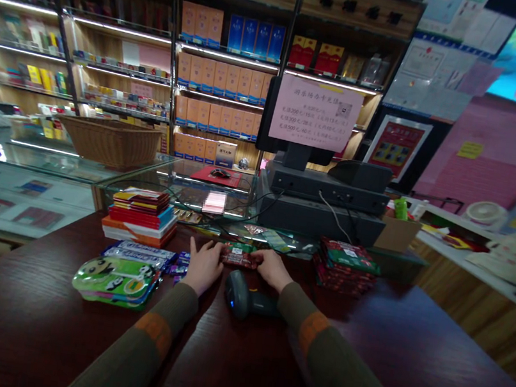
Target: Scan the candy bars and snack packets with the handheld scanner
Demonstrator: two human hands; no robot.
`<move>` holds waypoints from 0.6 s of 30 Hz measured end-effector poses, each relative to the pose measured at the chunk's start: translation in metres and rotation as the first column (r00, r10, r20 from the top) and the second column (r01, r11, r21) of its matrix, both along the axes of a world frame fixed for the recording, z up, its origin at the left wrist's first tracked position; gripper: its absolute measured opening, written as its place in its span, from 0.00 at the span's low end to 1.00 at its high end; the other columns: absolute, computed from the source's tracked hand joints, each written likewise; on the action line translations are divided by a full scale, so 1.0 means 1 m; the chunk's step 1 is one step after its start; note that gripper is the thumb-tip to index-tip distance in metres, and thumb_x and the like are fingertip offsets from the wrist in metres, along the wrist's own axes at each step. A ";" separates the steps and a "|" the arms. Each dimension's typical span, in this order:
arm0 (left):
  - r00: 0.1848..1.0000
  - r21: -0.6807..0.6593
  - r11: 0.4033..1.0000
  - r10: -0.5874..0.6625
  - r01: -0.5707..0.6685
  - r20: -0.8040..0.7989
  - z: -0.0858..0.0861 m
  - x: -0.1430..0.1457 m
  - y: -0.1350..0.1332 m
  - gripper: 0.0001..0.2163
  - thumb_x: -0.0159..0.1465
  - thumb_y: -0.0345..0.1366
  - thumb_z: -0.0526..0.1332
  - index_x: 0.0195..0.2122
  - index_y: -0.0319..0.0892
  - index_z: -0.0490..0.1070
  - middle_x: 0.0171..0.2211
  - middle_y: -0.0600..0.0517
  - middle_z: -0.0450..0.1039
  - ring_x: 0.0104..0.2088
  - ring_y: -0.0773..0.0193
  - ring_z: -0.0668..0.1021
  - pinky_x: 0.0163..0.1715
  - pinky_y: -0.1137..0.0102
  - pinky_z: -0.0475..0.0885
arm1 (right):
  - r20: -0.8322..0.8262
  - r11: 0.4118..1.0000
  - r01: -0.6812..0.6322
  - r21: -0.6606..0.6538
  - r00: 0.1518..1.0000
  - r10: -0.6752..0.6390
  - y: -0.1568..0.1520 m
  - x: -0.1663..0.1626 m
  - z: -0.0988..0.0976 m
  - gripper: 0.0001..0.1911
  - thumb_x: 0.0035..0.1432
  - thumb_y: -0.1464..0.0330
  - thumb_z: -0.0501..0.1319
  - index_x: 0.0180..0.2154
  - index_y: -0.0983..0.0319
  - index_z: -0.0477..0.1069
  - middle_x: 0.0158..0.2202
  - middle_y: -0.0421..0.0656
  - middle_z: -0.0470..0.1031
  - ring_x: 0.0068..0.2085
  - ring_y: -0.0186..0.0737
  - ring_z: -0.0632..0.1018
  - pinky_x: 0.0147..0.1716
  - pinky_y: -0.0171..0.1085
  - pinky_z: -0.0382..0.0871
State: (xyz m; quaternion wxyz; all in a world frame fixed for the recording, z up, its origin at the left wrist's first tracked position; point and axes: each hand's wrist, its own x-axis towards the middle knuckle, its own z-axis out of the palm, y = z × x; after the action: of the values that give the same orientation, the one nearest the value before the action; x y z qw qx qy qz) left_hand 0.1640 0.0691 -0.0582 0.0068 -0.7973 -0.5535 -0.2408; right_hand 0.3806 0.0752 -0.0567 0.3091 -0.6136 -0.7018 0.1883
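Observation:
My left hand (203,265) and my right hand (274,269) both grip a small dark red packet (238,255), one at each end, just above the dark wooden counter (25,320). A grey barcode scanner (243,295) lies on the counter right beneath the packet, between my wrists. Left of my left hand lie blue-and-white wrapped packs (139,255) and green panda-print packs (116,279). A pile of dark red and green packets (344,264) sits to the right of my right hand.
A stack of red, blue and orange flat boxes (141,215) stands at the counter's back left. Behind are a glass display case with a wicker basket (111,140), a cash register with a screen and pink notice (316,113), and shelves of cartons.

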 end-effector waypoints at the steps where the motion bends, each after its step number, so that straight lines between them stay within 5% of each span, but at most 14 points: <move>1: 1.000 0.005 1.000 -0.004 0.004 0.012 -0.002 0.000 0.000 0.15 0.62 0.29 0.58 0.50 0.45 0.70 0.48 0.45 0.79 0.61 0.49 0.72 0.65 0.34 0.39 | 0.009 1.000 -0.004 0.012 1.000 0.004 -0.002 0.000 0.002 0.15 0.48 0.77 0.64 0.36 0.56 0.83 0.34 0.41 0.84 0.40 0.44 0.82 0.43 0.37 0.71; 8: 0.993 0.097 0.990 -0.107 0.102 0.045 -0.007 0.001 0.002 0.15 0.66 0.29 0.53 0.52 0.47 0.69 0.52 0.47 0.78 0.62 0.51 0.71 0.66 0.33 0.35 | 0.046 0.993 0.036 0.114 0.998 -0.041 -0.013 0.005 0.006 0.19 0.51 0.80 0.59 0.40 0.59 0.83 0.41 0.45 0.84 0.46 0.45 0.82 0.48 0.39 0.71; 18: 0.977 0.159 0.977 -0.162 0.140 0.138 -0.003 0.006 0.000 0.13 0.72 0.35 0.50 0.54 0.49 0.68 0.54 0.50 0.77 0.56 0.57 0.75 0.67 0.36 0.36 | -0.041 0.932 0.139 0.335 0.990 -0.133 -0.027 0.019 0.011 0.06 0.56 0.70 0.64 0.34 0.57 0.82 0.37 0.43 0.81 0.45 0.46 0.77 0.48 0.43 0.67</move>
State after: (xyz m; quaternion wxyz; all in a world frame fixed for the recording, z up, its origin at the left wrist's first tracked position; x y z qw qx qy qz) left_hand 0.1703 0.0695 -0.0616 0.0061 -0.8141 -0.4705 -0.3404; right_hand 0.3999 0.0480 -0.0461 0.4278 -0.5971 -0.6768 0.0489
